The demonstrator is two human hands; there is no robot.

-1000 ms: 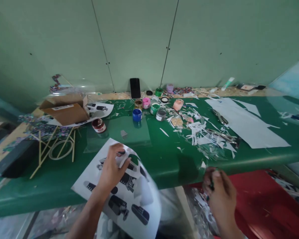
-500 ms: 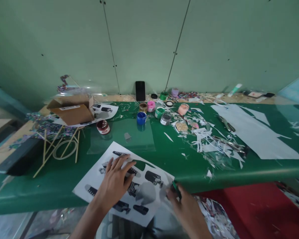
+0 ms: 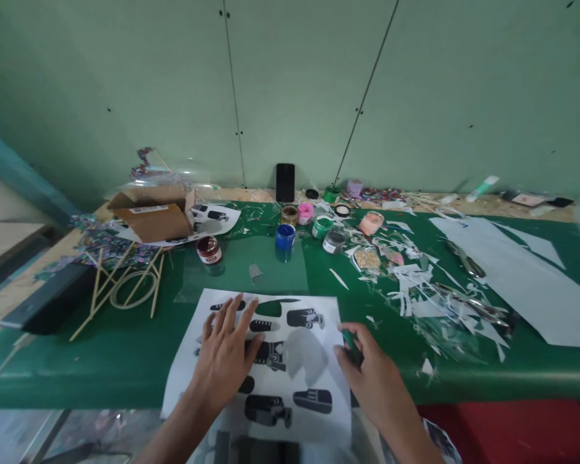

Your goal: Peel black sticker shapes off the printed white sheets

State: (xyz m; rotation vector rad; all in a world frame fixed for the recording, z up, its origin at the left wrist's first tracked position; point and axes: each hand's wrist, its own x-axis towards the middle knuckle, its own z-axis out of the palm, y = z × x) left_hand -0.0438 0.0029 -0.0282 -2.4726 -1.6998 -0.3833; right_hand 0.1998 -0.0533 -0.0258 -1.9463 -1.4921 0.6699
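A white sheet point(image 3: 188, 361) printed with black shoe-like and robot-like shapes lies at the table's front edge, its near part hanging over. Near its top, a cut-out gap shows green table. Fingers spread, my left hand point(image 3: 227, 354) lies flat on the sheet's left half. At the sheet's right edge, my right hand point(image 3: 374, 370) is closed round a small green-handled tool point(image 3: 352, 348); its tip is hidden, so I cannot tell its exact kind. A rounded grey patch point(image 3: 307, 357) shows in the sheet between the hands.
Open paint jars, among them a blue jar point(image 3: 285, 237) and a dark red jar point(image 3: 209, 251), stand behind the sheet. Paper scraps point(image 3: 415, 283), pliers-like metal tools point(image 3: 473, 303) and a large white sheet point(image 3: 522, 277) lie right. A cardboard box point(image 3: 157, 222) and wooden sticks point(image 3: 96, 283) are left.
The printed sheet has turned anticlockwise, so its right edge now runs nearly straight towards me. My right hand has moved up and right with the green-handled tool. The camera view has shifted left.
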